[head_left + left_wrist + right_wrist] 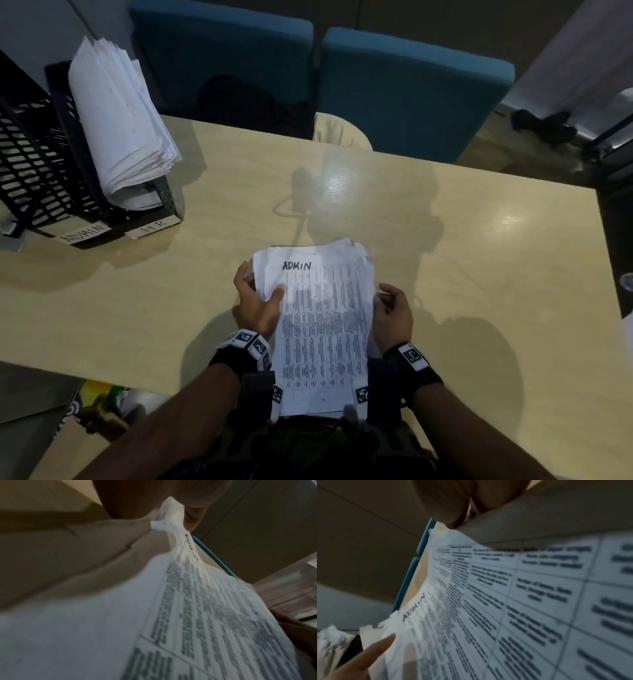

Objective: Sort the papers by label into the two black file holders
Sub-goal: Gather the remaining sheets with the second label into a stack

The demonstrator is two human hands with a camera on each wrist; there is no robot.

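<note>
A stack of printed papers is held over the near edge of the table; its top sheet bears a handwritten "ADMIN" above a table of text. My left hand grips the stack's left edge, thumb on top. My right hand holds the right edge with curled fingers. Both wrist views are filled by the top sheet. Two black mesh file holders stand at the far left: the one tagged ADMIN looks empty, and the one tagged HR holds a thick bundle of white sheets.
The beige table ends in a dark edge on the right. Two blue chairs stand behind it. Colourful items lie below the table's near left corner.
</note>
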